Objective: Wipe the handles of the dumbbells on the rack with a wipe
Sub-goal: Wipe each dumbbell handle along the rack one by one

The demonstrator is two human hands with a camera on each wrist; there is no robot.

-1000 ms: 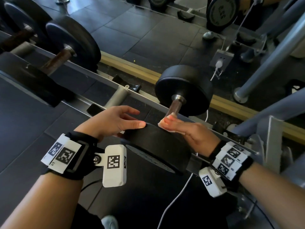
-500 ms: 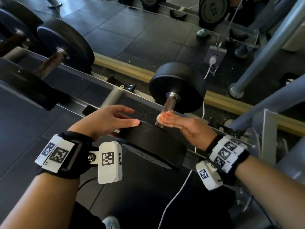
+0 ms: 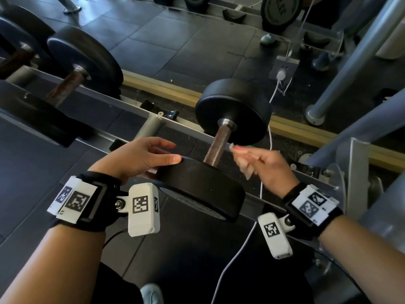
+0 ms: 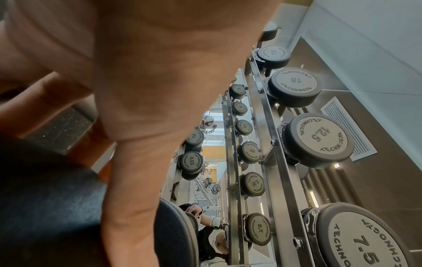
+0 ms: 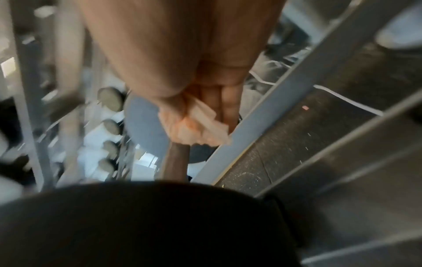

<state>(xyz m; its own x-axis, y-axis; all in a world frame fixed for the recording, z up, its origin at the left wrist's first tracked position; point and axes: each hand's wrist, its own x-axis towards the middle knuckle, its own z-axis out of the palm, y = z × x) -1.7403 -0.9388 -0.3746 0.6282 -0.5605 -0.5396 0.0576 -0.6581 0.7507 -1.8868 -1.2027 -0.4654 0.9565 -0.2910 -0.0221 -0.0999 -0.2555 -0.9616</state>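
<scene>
A black dumbbell (image 3: 232, 110) lies across the rack rails (image 3: 131, 110), its knurled metal handle (image 3: 218, 143) bare and in plain sight. My left hand (image 3: 153, 154) rests with straight fingers and thumb on the rim of the near weight head (image 3: 197, 189). My right hand (image 3: 256, 159) holds a crumpled white wipe (image 3: 243, 163) just right of the handle, apart from it. In the right wrist view the wipe (image 5: 198, 126) is bunched between thumb and fingers above the handle (image 5: 175, 160). The left wrist view shows my palm (image 4: 148, 90) over the dark head.
Another dumbbell (image 3: 85, 60) with a rusty handle lies on the rack to the left. A white cable (image 3: 271, 97) runs from a wall socket down past the rack. A grey post (image 3: 341, 69) stands at right. Several numbered dumbbells (image 4: 319, 139) fill lower tiers.
My right hand with the wipe has come off the handle and drawn back to the right, uncovering the bar. The left hand has stayed on the near head.
</scene>
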